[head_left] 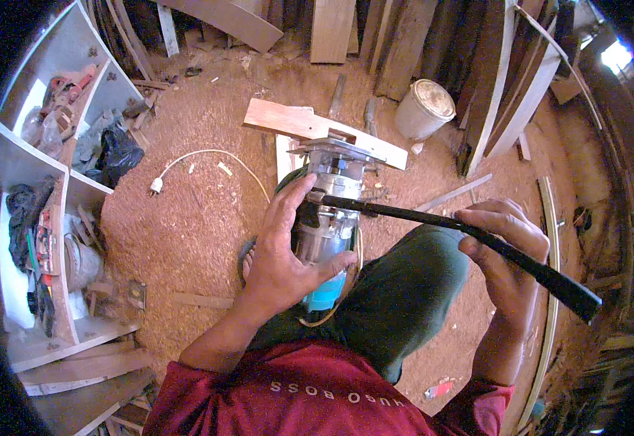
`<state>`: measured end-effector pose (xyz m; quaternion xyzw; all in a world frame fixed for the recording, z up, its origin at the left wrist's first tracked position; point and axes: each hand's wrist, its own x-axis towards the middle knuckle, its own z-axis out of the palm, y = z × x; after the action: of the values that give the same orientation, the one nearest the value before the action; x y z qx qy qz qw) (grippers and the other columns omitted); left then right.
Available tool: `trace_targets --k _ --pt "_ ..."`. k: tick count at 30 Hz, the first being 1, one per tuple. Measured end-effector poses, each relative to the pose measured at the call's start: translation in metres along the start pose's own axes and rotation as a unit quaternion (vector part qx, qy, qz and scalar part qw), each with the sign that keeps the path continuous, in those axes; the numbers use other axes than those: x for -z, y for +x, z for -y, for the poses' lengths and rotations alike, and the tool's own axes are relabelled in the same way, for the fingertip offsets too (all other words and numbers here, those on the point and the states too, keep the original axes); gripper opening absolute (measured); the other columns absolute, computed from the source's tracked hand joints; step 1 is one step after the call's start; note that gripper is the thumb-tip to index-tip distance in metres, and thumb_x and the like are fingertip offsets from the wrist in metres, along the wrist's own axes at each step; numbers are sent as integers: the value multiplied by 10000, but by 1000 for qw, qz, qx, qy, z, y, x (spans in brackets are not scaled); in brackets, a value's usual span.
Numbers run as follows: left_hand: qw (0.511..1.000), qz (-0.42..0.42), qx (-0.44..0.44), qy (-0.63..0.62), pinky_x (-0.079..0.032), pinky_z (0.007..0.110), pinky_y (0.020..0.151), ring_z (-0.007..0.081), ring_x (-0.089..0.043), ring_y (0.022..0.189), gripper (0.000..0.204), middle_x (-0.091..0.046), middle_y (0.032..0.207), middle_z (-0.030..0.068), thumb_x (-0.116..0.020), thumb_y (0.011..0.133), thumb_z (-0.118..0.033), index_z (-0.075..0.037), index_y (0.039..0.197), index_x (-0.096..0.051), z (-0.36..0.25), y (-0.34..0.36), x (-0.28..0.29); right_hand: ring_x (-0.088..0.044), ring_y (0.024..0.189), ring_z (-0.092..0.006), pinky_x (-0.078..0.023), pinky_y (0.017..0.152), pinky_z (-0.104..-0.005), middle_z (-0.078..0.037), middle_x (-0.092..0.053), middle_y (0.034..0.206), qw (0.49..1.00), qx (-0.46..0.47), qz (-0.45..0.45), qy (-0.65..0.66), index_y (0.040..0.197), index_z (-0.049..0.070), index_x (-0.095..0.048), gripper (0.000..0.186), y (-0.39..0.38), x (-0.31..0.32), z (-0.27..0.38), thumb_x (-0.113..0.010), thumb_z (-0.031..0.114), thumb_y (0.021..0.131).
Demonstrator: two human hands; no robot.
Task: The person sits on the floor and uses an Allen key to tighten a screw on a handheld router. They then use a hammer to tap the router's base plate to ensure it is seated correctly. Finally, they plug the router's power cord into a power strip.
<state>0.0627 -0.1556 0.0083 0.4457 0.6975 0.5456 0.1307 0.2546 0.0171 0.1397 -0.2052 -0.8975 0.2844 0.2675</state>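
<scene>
Between my legs stands a handheld router (335, 243) with a silver body, a blue end towards me and a flat base plate at its far end. My left hand (280, 240) wraps its left side, thumb across the lower body and fingers along the upper part. My right hand (509, 243) grips a long black bar-like tool (433, 221), pinched between thumb and fingers. The tool's narrow end meets the router's side near my left fingertips; how it sits there is hard to make out. Its thicker end points down to the right.
Past the router lies a slotted wooden piece (288, 120). A pale cord with a plug (157, 185) curves over the sawdust-covered floor (179, 247). At left stands a shelf unit (66, 185) holding clutter. A white bucket (424, 109) and leaning planks (335, 29) stand at the back.
</scene>
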Motion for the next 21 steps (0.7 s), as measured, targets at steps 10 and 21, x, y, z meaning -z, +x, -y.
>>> trace_targets --k 10,21 --pt "999 10 31 -13 -352 444 1104 380 -463 1281 964 -474 1365 236 -838 672 -236 -37 1456 -313 -4 -10 -1 -660 648 -198 -500 591 -329 -120 -685 760 987 -141 -77 -1 1089 6 -625 246 -5 -19 32 -702 112 880" --pt "971 -10 53 -232 -444 407 1017 264 -546 1175 944 -531 1274 180 -835 684 -130 -83 1444 -277 4 -16 5 -397 449 -57 -302 381 -217 2 -502 650 944 -151 -276 102 977 52 -526 96 -52 19 3 -527 126 917"
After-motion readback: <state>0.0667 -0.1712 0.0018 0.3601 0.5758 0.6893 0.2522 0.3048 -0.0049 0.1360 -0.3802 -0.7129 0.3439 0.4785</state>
